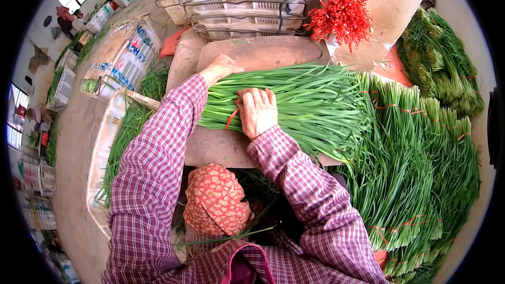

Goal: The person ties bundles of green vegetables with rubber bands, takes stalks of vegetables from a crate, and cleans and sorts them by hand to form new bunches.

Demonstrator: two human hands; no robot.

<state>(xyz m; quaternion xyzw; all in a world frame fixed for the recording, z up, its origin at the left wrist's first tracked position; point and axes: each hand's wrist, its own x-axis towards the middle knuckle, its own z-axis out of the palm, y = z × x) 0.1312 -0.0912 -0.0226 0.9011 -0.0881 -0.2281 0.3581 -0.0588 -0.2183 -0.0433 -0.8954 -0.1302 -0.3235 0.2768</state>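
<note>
A bundle of garlic chives (305, 100) lies across a brown board (215, 147), its leaf tips pointing right. A red tie (231, 119) crosses it near its left end. My left hand (222, 68) grips the bundle's far edge at the left end, its fingers partly hidden. My right hand (258, 110) presses on top beside the tie, fingers curled into the leaves. To the right, tied bundles of garlic chives (394, 163) lie stacked in several layers. A bunch of red ties (342, 18) hangs behind the board.
White plastic crates (242, 5) are stacked behind the board. At my left stands a white crate (102, 158) with loose green leaves. More bundles (444, 58) lie at the far right by a pillar (389, 5). Crates and people are farther off, left.
</note>
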